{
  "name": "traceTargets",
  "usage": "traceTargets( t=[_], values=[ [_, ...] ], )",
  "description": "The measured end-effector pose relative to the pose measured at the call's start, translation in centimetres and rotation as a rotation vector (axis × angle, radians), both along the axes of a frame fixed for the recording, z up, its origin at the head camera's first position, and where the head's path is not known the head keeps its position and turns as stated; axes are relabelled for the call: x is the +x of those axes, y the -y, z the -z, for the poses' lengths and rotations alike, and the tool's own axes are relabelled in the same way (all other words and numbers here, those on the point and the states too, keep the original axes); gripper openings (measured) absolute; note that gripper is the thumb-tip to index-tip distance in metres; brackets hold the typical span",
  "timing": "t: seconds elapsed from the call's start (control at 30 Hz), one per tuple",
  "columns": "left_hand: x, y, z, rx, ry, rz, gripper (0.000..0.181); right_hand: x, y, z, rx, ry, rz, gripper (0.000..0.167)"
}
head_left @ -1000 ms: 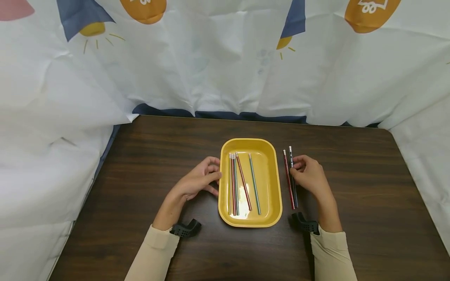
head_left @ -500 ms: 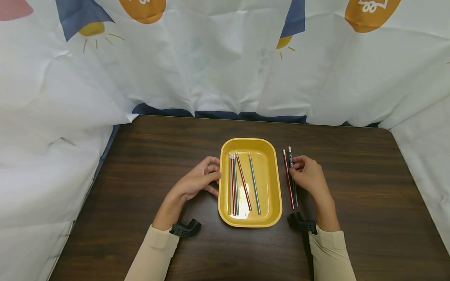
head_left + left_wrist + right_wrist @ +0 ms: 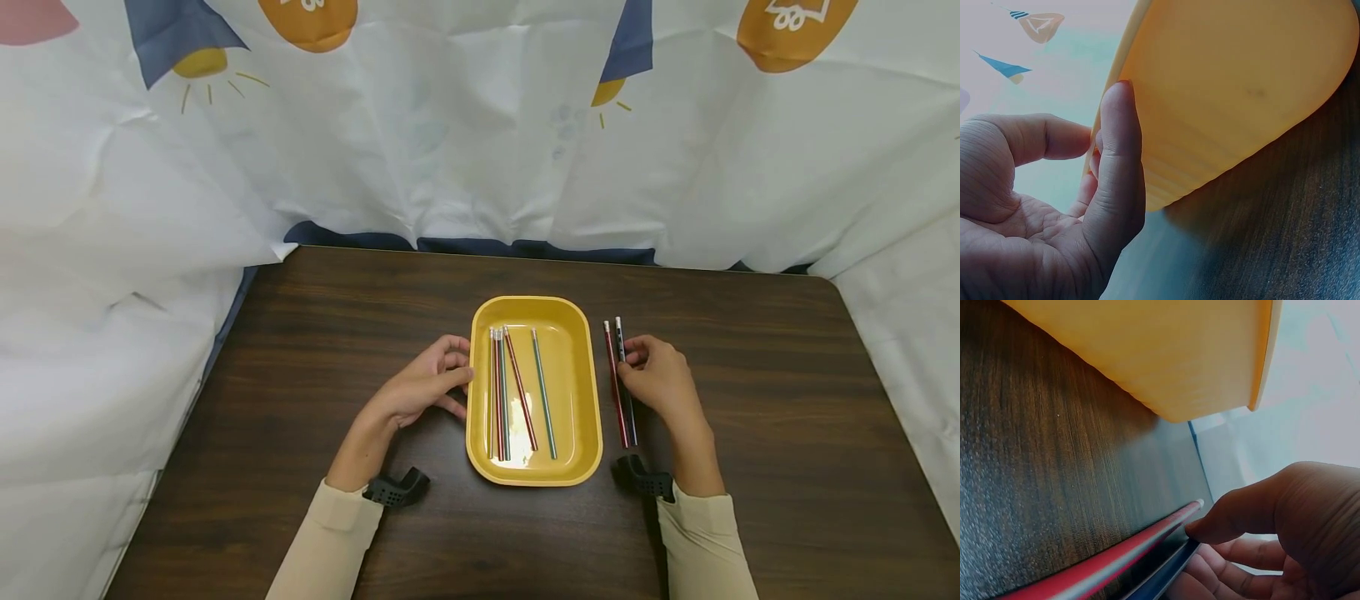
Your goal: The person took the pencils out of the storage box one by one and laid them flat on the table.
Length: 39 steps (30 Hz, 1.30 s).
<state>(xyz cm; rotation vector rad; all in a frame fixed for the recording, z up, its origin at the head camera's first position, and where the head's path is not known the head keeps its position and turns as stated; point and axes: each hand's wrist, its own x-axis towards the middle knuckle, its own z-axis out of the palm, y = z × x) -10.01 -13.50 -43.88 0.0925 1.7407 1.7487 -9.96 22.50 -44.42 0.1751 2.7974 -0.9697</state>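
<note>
A yellow tray (image 3: 573,472) lies on the dark wood table with several pencils in it. My left hand (image 3: 431,379) holds its left rim, the thumb on the edge and fingers against the side wall (image 3: 1222,94). To the tray's right, a red pencil (image 3: 616,383) lies on the table, its white eraser end pointing away from me. Just beside it my right hand (image 3: 660,375) pinches a dark blue pencil (image 3: 1163,575) between thumb and fingers. The two pencils lie nearly parallel, close together. The dark pencil's eraser end shows above my fingertips.
Inside the tray, several pencils (image 3: 499,396) lie bunched along the left. A red pencil (image 3: 521,387) slants beside them, and a teal pencil (image 3: 544,396) lies apart to the right. A white printed curtain (image 3: 480,150) hangs behind the table (image 3: 787,400).
My right hand and the dark blue pencil have shifted slightly toward me, alongside the red pencil. My left hand and the tray stay in place.
</note>
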Motion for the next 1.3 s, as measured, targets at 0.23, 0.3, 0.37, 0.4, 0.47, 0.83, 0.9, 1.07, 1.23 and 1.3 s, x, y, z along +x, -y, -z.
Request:
traceTargets(
  t=[0.23,0.3,0.37,0.4,0.47,0.83,0.9,1.07,1.23,1.3],
  values=[
    [0.06,0.00,-0.05,0.002,-0.005,0.000,0.048,0.05,0.08,-0.01,0.015,0.006,-0.008,0.041],
    [0.05,0.02,-0.08,0.003,-0.006,0.001,0.048,0.05,0.13,-0.06,0.018,0.005,-0.012,0.041],
    [0.08,0.04,-0.07,0.003,-0.005,0.001,0.047,0.06,0.15,-0.06,0.021,0.004,-0.014,0.041],
    [0.08,0.05,-0.05,0.003,-0.004,0.002,0.047,0.05,0.16,-0.05,0.023,0.004,-0.015,0.041],
    [0.08,0.08,-0.04,0.000,-0.002,0.001,0.047,0.07,0.21,-0.06,0.026,0.004,-0.015,0.041],
    [-0.01,0.01,0.06,-0.004,-0.002,-0.001,0.047,0.07,0.36,-0.14,0.036,0.014,-0.007,0.042],
    [-0.01,0.06,0.09,-0.005,-0.001,-0.004,0.047,0.01,0.39,-0.14,0.037,0.016,-0.005,0.041],
    [-0.01,0.11,0.18,-0.008,0.002,-0.004,0.047,-0.02,0.41,-0.13,0.041,0.010,-0.008,0.041],
    [-0.04,0.06,0.29,-0.007,0.006,-0.002,0.047,0.14,0.38,-0.46,0.054,0.037,-0.014,0.043],
    [-0.10,-0.02,0.26,-0.007,0.006,-0.001,0.046,0.15,0.33,-0.66,0.056,0.055,-0.016,0.044]
  ],
)
